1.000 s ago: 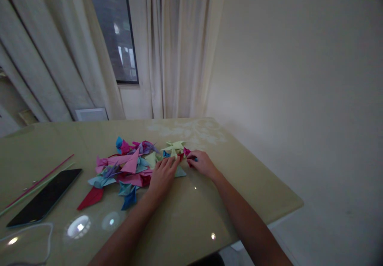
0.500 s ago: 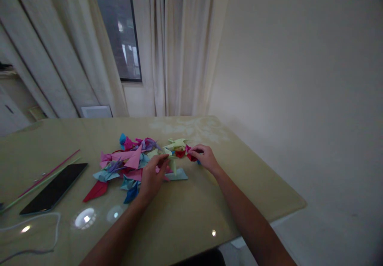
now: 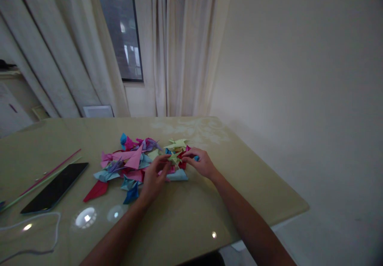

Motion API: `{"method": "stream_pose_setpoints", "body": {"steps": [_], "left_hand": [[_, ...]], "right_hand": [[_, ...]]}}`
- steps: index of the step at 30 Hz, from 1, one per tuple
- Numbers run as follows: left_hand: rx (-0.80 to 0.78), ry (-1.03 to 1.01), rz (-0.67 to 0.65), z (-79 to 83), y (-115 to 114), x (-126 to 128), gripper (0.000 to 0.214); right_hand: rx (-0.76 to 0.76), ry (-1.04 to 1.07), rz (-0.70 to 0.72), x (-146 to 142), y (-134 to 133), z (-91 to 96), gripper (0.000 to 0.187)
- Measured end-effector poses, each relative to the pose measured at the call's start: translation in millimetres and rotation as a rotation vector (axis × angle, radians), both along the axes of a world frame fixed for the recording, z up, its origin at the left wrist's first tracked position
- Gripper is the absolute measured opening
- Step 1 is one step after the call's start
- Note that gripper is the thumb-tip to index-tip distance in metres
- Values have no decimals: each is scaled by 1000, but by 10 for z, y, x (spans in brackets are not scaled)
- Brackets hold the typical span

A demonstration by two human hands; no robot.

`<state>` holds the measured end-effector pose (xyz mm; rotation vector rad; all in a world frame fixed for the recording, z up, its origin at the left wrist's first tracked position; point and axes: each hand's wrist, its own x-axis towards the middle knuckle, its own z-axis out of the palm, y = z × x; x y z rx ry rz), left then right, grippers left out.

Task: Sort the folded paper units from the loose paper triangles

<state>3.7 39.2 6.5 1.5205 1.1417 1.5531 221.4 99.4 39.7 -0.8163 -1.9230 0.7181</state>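
A light green folded-paper piece (image 3: 174, 158), like an origami crane, is pinched by my left hand (image 3: 154, 178) at its left side. My right hand (image 3: 200, 162) is closed, with thumb and forefinger together at the right tip of the same green piece. Just behind those fingers, red folded paper (image 3: 182, 164) and a bit of magenta show. Left of my left hand lies a heap of folded-paper pieces in pink (image 3: 134, 157), purple and blue. A pale blue piece (image 3: 177, 175) rests below the fingertips, and another pale green piece (image 3: 176, 144) lies beyond them.
On the left, a black tablet or phone (image 3: 55, 188) lies beside a pink stick (image 3: 49, 174) and a green one. A pale cable (image 3: 56, 234) curves across the near left. The glossy table (image 3: 254, 186) ends at a wall on the right. Curtains (image 3: 191, 50) hang behind.
My right hand has moved left from the red and magenta paper to the green piece. My left hand has shifted slightly right, bringing the green piece up between both hands.
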Motion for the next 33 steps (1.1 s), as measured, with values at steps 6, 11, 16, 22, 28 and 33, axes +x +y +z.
{"method": "stream_pose_setpoints", "body": {"steps": [6,11,16,22,28,33], "left_hand": [[11,13,-20,-31,3,16,36],[68,11,0,24,5,6,31],[71,18,20,74,-20,13,32],[103,9,64,44,-22,24,29],[125,52,50,64,-20,4,21],[180,90,70,74,-48,26,16]], "right_hand": [[-14,-2,92,-139,-121,5,31],[33,-5,66,-180,-114,-47,30],[14,60,54,-186,-127,-62,34],[32,63,54,-195,-140,-61,36],[84,53,55,-199,-145,-60,34],[81,49,105,-197,-170,-31,42]]}}
